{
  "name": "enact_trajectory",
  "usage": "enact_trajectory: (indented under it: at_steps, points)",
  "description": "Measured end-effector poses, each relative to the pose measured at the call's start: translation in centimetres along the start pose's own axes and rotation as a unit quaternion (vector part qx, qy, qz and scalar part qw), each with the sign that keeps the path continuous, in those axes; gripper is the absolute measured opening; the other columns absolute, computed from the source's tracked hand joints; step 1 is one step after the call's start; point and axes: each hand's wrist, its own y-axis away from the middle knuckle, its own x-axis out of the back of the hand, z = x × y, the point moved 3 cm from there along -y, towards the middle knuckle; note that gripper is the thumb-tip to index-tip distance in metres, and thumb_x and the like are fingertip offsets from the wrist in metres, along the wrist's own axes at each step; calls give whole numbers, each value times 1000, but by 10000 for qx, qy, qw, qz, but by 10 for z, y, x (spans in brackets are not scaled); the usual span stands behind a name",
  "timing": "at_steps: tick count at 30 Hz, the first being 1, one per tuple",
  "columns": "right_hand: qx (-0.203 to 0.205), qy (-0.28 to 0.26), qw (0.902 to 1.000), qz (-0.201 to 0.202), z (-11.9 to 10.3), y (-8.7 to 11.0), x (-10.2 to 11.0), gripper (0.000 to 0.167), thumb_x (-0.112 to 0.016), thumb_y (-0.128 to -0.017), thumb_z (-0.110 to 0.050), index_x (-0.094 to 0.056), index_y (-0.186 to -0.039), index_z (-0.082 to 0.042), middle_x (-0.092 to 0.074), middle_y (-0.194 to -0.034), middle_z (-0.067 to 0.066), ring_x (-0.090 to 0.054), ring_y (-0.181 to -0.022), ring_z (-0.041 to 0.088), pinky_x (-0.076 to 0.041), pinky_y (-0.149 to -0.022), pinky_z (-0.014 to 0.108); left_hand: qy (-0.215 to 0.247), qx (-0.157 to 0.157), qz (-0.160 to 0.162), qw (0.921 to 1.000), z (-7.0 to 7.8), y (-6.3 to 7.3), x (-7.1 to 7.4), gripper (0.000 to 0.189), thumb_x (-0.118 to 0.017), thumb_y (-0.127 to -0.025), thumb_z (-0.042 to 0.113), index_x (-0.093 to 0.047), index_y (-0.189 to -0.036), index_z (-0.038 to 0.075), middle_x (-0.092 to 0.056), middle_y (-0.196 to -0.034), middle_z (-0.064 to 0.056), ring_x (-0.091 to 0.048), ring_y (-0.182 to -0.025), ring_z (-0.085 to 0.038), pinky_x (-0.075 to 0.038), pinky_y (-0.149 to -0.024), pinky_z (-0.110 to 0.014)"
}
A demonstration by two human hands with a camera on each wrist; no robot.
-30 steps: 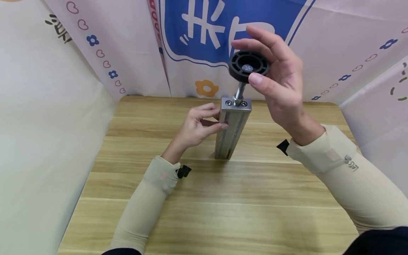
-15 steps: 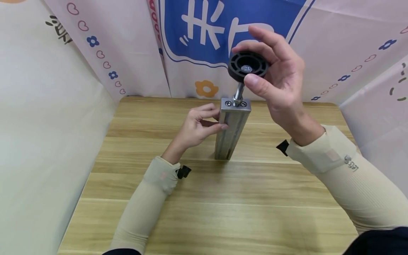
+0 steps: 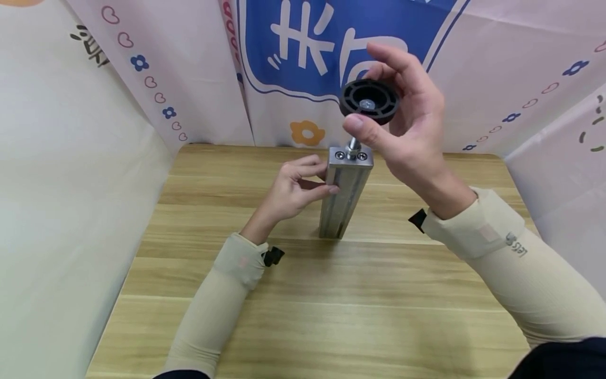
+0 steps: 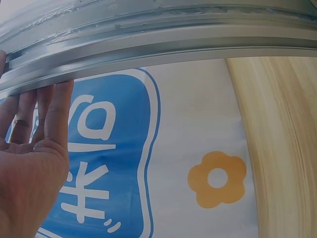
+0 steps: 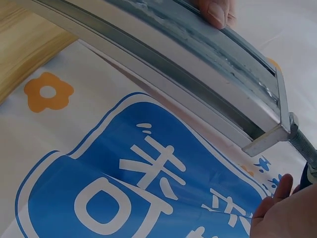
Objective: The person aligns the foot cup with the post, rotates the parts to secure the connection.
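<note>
An aluminium profile stands upright on the table, capped by a metal end plate with two screws. From the plate rises a threaded rod with a nut, bearing a black round levelling foot on top. My left hand grips the profile near its upper end, thumb on the front face and fingers behind. My right hand holds the foot's rim, thumb in front and fingers around the far side. In the right wrist view the rod leaves the end plate beside the right hand.
The wood-grain table is enclosed by printed cloth walls. A back cloth with a blue sign and an orange flower hangs close behind the profile. Small black devices sit at both wrists.
My right hand has turned, its thumb sliding left along the foot's near rim while the fingers draw in behind. My left hand and the profile stay in place.
</note>
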Motion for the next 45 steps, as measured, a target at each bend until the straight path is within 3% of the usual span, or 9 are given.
enact_trajectory:
  at_steps: [7,15,18,21,23,27,33,39,45]
  points:
    - [31,347,9994,38,3,0,-1,81,-94,-80,-30,-56,-140,8,-52,-103,6,-53,-99,23,-56,-84,22,28,-29,-27,10000,-1,1,-1,38,-77,-86,-14,-70,-124,-14,-67,-102,-23,-72,-94,-28,-70,-82,-40]
    - [101,300,9994,129,5,0,0,92,-92,-78,-52,-56,-140,7,-54,-106,6,-53,-100,22,-53,-84,22,140,-2,-17,9999,1,0,-1,39,-76,-86,-15,-69,-124,-14,-66,-103,-25,-70,-94,-10,-70,-82,-40]
    - [50,-54,9999,116,4,0,1,74,-84,-86,-38,-57,-140,6,-61,-117,11,-57,-105,26,-54,-87,25,133,7,-18,9999,1,0,0,37,-76,-86,-15,-70,-123,-14,-66,-103,-25,-70,-93,-13,-70,-82,-40]
    - [-94,-429,9990,5,3,0,3,57,-67,-89,-13,-56,-142,5,-66,-127,15,-61,-112,30,-58,-91,28,138,22,-16,9999,1,0,0,36,-76,-87,-14,-71,-122,-15,-66,-103,-24,-70,-94,-26,-70,-81,-40]
    - [-205,-634,9977,-90,2,0,3,60,-55,-84,-1,-55,-143,4,-67,-130,17,-64,-114,32,-61,-94,29,149,35,-17,9999,1,0,0,35,-76,-87,-14,-71,-121,-15,-66,-103,-24,-70,-94,-36,-70,-81,-39]
    - [-289,-878,9954,-256,2,1,3,63,-50,-82,4,-54,-145,3,-69,-130,19,-68,-115,32,-64,-96,32,184,57,-22,9998,0,1,0,35,-76,-87,-15,-70,-121,-17,-65,-103,-25,-68,-94,-45,-70,-81,-40]
    - [-119,-846,9961,-228,1,1,2,56,-60,-85,0,-57,-141,4,-72,-120,17,-68,-108,32,-64,-93,31,169,115,-17,9998,-1,1,0,35,-76,-87,-14,-70,-122,-16,-65,-104,-24,-69,-95,-43,-70,-82,-40]
    - [-230,-402,9989,-17,-2,1,0,57,-73,-84,-7,-59,-137,4,-70,-115,15,-65,-104,29,-63,-87,27,155,139,-13,9998,0,2,0,34,-75,-88,-13,-71,-122,-14,-65,-104,-23,-71,-95,-23,-70,-84,-41]
    - [-229,5,9997,81,-2,1,1,68,-87,-82,-21,-59,-138,5,-63,-109,11,-59,-102,25,-58,-85,24,70,20,-55,10000,1,1,1,36,-76,-87,-14,-70,-123,-15,-66,-103,-24,-70,-95,-41,-70,-83,-40]
